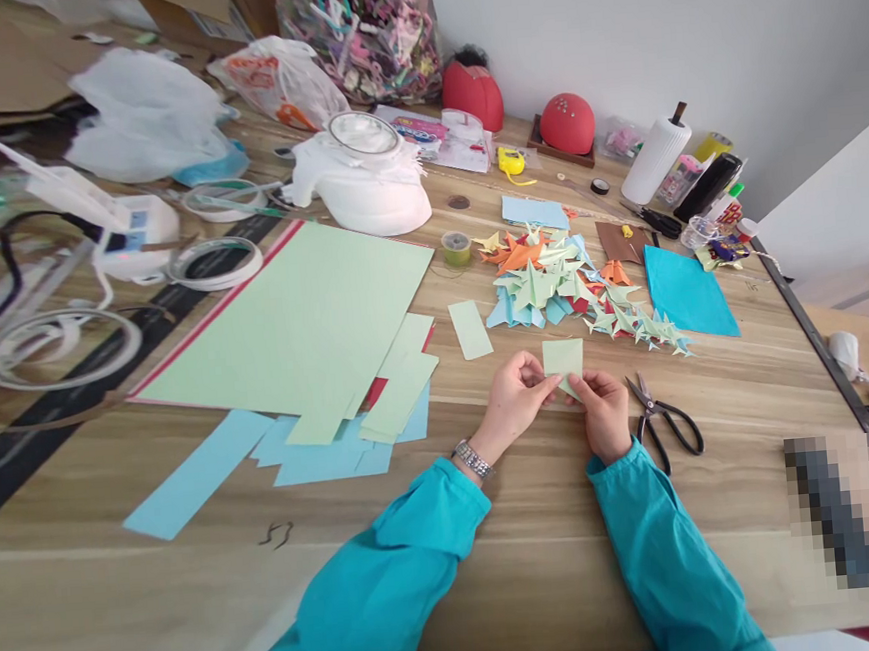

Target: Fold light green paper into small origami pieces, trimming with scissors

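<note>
A small pale green square of paper [563, 355] is held up between my two hands over the wooden table. My left hand [516, 395] pinches its lower left edge, and my right hand [604, 408] pinches its lower right corner. Just beyond lies a heap of folded paper cranes [540, 282] in green, blue, orange and red. A pale green paper strip [470, 330] rests left of the heap. Black-handled scissors [663, 418] lie partly open beside my right hand.
Large green sheets [305, 316] and blue paper strips [198, 475] cover the left. A turquoise cloth [692, 290] lies right of the cranes. Behind stand a spool [457, 249], white fabric [370, 185], a yellow tape measure [511, 163] and a red pincushion [567, 124]. Tape rolls [60, 350] crowd the far left.
</note>
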### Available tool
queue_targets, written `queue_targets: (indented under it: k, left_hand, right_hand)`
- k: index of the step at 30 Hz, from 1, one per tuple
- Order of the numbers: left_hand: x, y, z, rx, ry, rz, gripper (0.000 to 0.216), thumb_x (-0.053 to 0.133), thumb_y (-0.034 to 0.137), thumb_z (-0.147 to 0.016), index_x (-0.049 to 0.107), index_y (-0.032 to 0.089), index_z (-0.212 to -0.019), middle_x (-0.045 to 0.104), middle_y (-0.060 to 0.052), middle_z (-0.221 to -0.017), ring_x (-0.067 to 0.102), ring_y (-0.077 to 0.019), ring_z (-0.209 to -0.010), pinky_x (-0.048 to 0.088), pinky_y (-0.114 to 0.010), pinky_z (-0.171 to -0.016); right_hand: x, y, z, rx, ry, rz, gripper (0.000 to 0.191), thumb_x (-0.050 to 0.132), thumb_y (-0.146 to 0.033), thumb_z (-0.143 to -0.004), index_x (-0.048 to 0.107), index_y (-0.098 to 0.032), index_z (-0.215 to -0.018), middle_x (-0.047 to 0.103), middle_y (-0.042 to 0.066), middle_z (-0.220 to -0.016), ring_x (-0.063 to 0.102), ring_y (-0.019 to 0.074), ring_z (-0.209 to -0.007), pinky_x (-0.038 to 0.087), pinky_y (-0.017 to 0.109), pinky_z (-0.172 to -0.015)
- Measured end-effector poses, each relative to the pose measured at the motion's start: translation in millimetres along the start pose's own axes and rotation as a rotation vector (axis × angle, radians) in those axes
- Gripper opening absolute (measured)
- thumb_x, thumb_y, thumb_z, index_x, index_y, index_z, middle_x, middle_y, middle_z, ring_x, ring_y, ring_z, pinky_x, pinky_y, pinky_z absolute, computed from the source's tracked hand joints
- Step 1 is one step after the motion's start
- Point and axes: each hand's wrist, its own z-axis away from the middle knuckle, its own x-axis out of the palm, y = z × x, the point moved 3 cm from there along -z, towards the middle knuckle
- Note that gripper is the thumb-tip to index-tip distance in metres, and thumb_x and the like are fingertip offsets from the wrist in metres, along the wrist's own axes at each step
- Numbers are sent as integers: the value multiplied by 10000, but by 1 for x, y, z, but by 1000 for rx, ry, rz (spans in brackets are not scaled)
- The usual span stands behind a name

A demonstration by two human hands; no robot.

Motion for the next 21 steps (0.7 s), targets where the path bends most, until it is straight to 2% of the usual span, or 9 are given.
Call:
queue_targets:
  k: [9,13,15,18,21]
  left_hand:
    - [1,0,0,-12,-32,33,360,745,346,-616,443,183,-723,581,46,-561,590,-124,-527,472,-232,-512]
    - [2,2,1,12,-86,27,333,764,308,-600,538,161,-796,658,-8,-699,619,-139,-637,484,-241,-590]
    - [3,1,1,17,-110,-8,291,743,320,-631,587,154,-812,655,-8,-698,608,-135,-642,470,-234,-589]
    - [2,-2,0,-2,-126,-70,230,691,361,-685,608,151,-729,605,11,-602,558,-120,-572,426,-218,-525]
    - [1,-5,-2,-8,-132,-88,260,665,387,-705,587,150,-636,590,9,-579,530,-111,-544,408,-215,-509]
  right_hand:
    - [-2,1,-1,-2,11,-18,189,714,-339,-685,643,-165,-704,609,-24,-550,512,104,-486,387,233,-493]
    - [-2,1,-1,-15,18,-25,190,715,-339,-684,637,-166,-702,620,-18,-579,513,104,-495,395,237,-498]
    - [-2,0,0,-21,13,-26,189,715,-338,-685,637,-168,-711,625,-18,-587,514,104,-499,397,236,-500]
    - [-2,0,-1,-29,16,-21,195,714,-346,-686,631,-172,-716,631,-17,-602,514,104,-502,398,236,-504]
    - [-2,0,-1,-32,22,24,226,704,-378,-689,616,-170,-713,620,-14,-597,513,111,-507,407,246,-512]
